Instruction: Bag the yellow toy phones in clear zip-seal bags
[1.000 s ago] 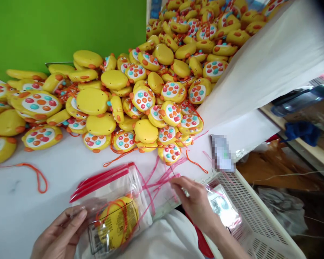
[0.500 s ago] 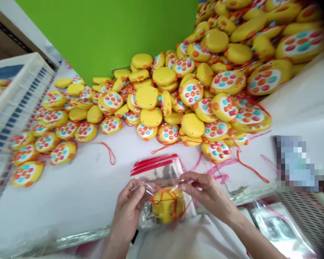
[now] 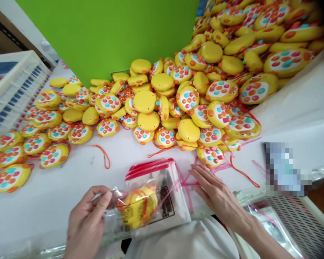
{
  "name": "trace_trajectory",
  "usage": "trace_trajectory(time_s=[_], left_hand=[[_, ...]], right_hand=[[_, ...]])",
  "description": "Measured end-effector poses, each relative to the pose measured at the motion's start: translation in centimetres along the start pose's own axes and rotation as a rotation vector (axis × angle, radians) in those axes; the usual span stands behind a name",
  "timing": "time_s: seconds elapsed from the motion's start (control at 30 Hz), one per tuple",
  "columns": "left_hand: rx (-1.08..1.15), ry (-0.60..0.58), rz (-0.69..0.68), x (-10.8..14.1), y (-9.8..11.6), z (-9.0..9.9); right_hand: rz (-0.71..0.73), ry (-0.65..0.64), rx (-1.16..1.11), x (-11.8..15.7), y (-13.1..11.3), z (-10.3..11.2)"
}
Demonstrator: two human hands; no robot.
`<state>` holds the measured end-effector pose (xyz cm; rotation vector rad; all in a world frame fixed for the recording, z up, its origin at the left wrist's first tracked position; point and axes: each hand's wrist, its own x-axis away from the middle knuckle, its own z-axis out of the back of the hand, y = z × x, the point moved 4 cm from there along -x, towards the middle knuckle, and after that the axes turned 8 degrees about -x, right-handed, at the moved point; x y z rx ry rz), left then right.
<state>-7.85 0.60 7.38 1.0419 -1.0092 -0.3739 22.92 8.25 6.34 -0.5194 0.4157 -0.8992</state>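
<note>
My left hand [image 3: 93, 212] pinches the edge of a clear plastic bag [image 3: 115, 196] between thumb and fingers. Inside the bag is a yellow toy [image 3: 136, 208] with an orange cord, its plain side up. The bagged toy sits above a stack of red-topped clear zip bags [image 3: 175, 198] at the table's front. To the right of that stack, my right hand [image 3: 214, 187] has its fingers stretched out over several pink strips [image 3: 189, 183]. Nothing shows in it, and whether its fingertips touch a strip is unclear.
A large heap of yellow toys [image 3: 162, 82] with coloured dots spreads across the table before a green panel [image 3: 110, 36]. White baskets stand at left [image 3: 18, 90] and lower right [image 3: 299, 219]. A blurred-out item [image 3: 284, 169] lies at right.
My right hand has let go of the bag and moved right, down toward the pink strips. My left hand has carried the bagged toy to the left.
</note>
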Motion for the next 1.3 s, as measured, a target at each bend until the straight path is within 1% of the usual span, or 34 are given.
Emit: trace_trajectory(time_s=[0.03,0.1,0.17,0.2,0.27,0.3,0.37,0.43,0.47,0.53,0.6,0.73,0.8,0.9,0.97,1.0,1.07,1.1,1.17,1.2,1.23,1.3], left_hand=[[0.016,0.06,-0.017,-0.3,0.8,1.2],[0.035,0.204,-0.076,-0.8,2.4,3.8],[0.054,0.328,-0.172,-1.1,4.2,6.0],[0.066,0.362,-0.217,-1.2,5.0,6.7],[0.098,0.362,-0.269,-1.1,6.4,7.1],[0.113,0.337,-0.273,-1.0,6.8,6.8],[0.13,0.266,-0.248,-0.8,7.2,5.7],[0.144,0.196,-0.215,-0.7,7.1,4.4],[0.157,0.174,-0.199,-0.6,7.0,3.9],[0.2,0.154,-0.176,-0.7,6.6,3.3],[0.238,0.141,-0.15,-0.9,6.0,3.3],[0.213,0.059,-0.075,-1.3,5.1,3.7],[0.197,0.059,-0.08,-1.5,5.3,4.1],[0.182,0.12,-0.142,-2.0,6.1,5.0],[0.131,0.155,-0.208,-2.4,6.2,5.3],[0.071,0.166,-0.249,-2.6,6.1,5.2],[-0.126,0.144,-0.311,-2.9,5.2,4.5],[-0.247,0.093,-0.317,-3.0,4.6,3.7],[-0.463,-0.065,-0.276,-2.9,2.9,1.9],[-0.523,-0.137,-0.24,-2.7,2.1,1.1],[-0.544,-0.175,-0.219,-2.4,1.6,0.3],[-0.51,-0.174,-0.227,-1.7,1.2,-1.0]], right_hand=[[0.009,-0.017,0.055,0.4,0.7,0.1],[0.008,-0.058,0.085,0.9,1.7,0.1],[0.016,-0.051,0.064,0.7,1.7,0.3],[0.024,-0.033,0.04,0.2,1.4,0.4],[0.032,-0.008,-0.065,-1.6,0.0,0.3],[0.024,-0.008,-0.147,-2.7,-1.0,0.1],[0.002,-0.027,-0.333,-5.1,-3.2,-0.6],[-0.015,-0.107,-0.513,-7.0,-5.5,-1.7],[-0.021,-0.178,-0.592,-7.7,-6.5,-2.3],[-0.034,-0.332,-0.71,-8.2,-8.0,-3.5],[-0.038,-0.398,-0.76,-7.8,-8.8,-4.1],[-0.071,-0.361,-0.709,-6.0,-8.7,-3.7],[-0.107,-0.374,-0.659,-4.8,-8.0,-3.6],[-0.157,-0.396,-0.579,-3.0,-6.5,-3.6],[-0.195,-0.351,-0.549,-2.1,-5.2,-3.6],[-0.216,-0.319,-0.55,-1.9,-4.7,-3.6],[-0.241,-0.273,-0.598,-2.0,-4.3,-3.6],[-0.238,-0.27,-0.654,-2.3,-4.6,-3.5],[-0.196,-0.269,-0.839,-3.3,-6.0,-3.3],[-0.166,-0.266,-0.957,-3.8,-6.9,-3.2],[-0.136,-0.255,-1.077,-4.4,-7.9,-3.0],[-0.094,-0.246,-1.275,-5.1,-9.5,-2.7]])
